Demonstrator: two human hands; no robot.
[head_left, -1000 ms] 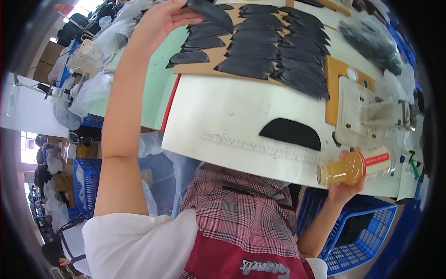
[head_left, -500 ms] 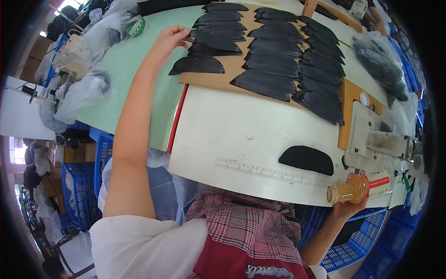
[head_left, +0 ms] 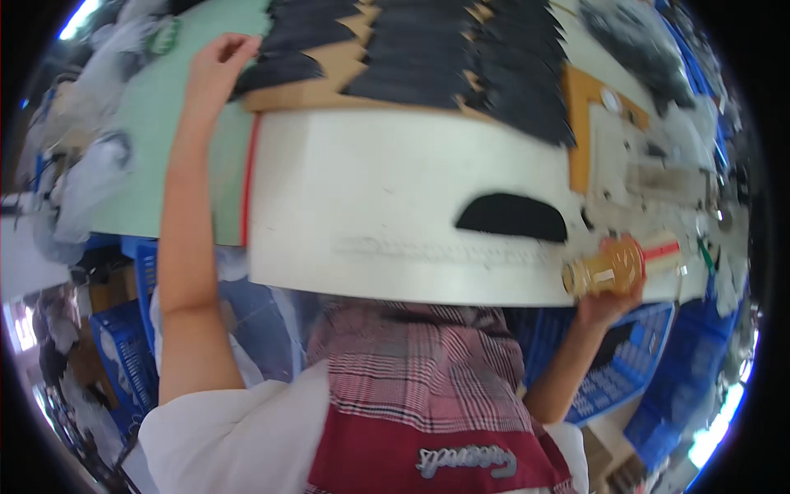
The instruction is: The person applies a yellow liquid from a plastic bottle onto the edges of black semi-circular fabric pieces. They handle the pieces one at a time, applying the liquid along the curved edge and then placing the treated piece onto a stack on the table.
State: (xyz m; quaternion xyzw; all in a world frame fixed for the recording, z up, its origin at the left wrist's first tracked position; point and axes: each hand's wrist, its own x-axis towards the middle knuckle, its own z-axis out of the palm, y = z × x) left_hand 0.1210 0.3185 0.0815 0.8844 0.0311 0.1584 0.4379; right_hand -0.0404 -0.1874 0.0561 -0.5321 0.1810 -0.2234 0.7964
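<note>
My left hand (head_left: 218,66) is stretched to the far left, thumb and fingers pinched together at the left tips of the overlapping black half-moon pieces (head_left: 288,70). Blur hides whether a piece is between the fingertips. These pieces lie in three columns on a brown board (head_left: 329,100). In my right hand (head_left: 613,305), a glass bottle (head_left: 613,267) with amber liquid and a red-and-cream label is held on its side, its neck pointing left. Near the bottle, a single black half-moon piece (head_left: 514,216) lies flat on the white tabletop (head_left: 370,181).
Beyond the bottle on the right stands a pale sewing machine (head_left: 658,181) beside a wooden strip (head_left: 578,140). A green surface (head_left: 148,165) with plastic bags (head_left: 82,193) spreads left. Blue crates (head_left: 629,354) stand below the table edge.
The whole view has shifted, so the table sits higher in the picture. My left fingers have drawn together at the pieces' tips. My right hand still holds the bottle.
</note>
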